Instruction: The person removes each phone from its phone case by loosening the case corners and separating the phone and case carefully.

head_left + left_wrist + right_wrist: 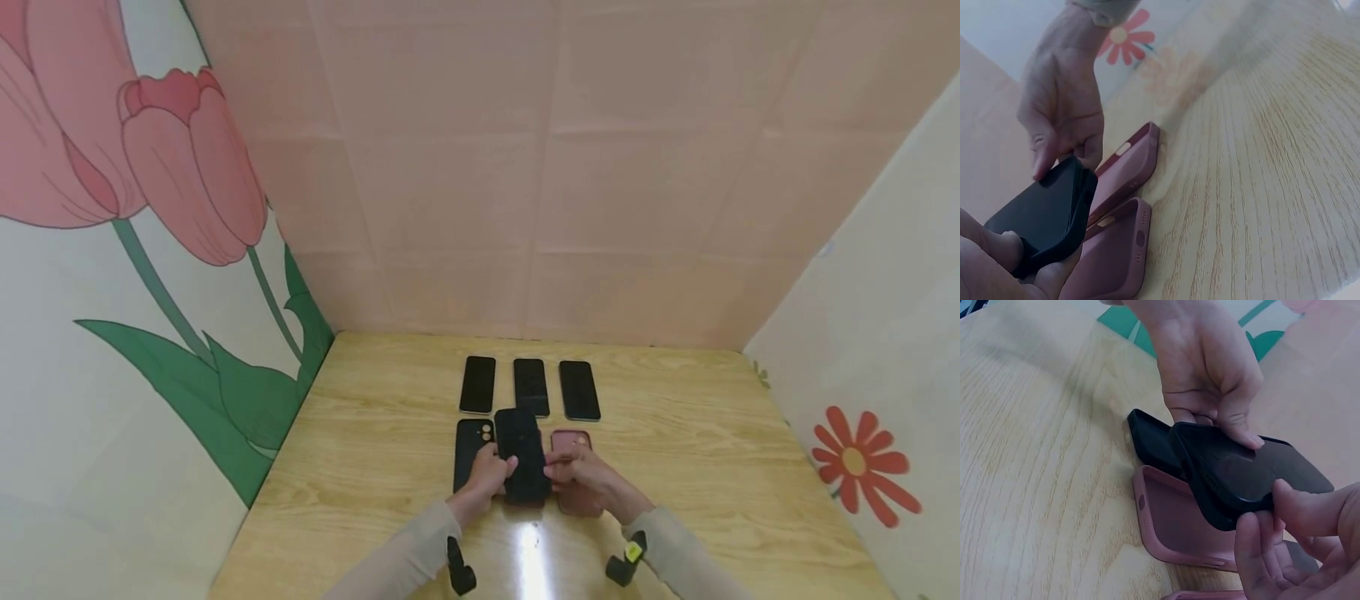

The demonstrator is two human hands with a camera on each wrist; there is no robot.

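Note:
Both hands hold a black phone case [1210, 509] over the table, with a dark phone [1254, 465] seated in it. At the near corner the phone stands slightly proud of the case rim, leaving a gap. My left hand [489, 471] grips the left side, its thumb on the screen. On the opposite edge, my right hand [581, 468] pinches phone and case near a corner. Beneath them lies a pink phone case [1113, 250], open side up. Another pink case [1125, 169] lies under the right hand, and a second black case [467, 450] beside the left.
Three dark phones, left [477, 384], middle [531, 386] and right [580, 390], lie in a row farther back on the wooden table [375, 433]. A pink backdrop [450, 208] rises behind the far edge, with flower-printed sheets at both sides.

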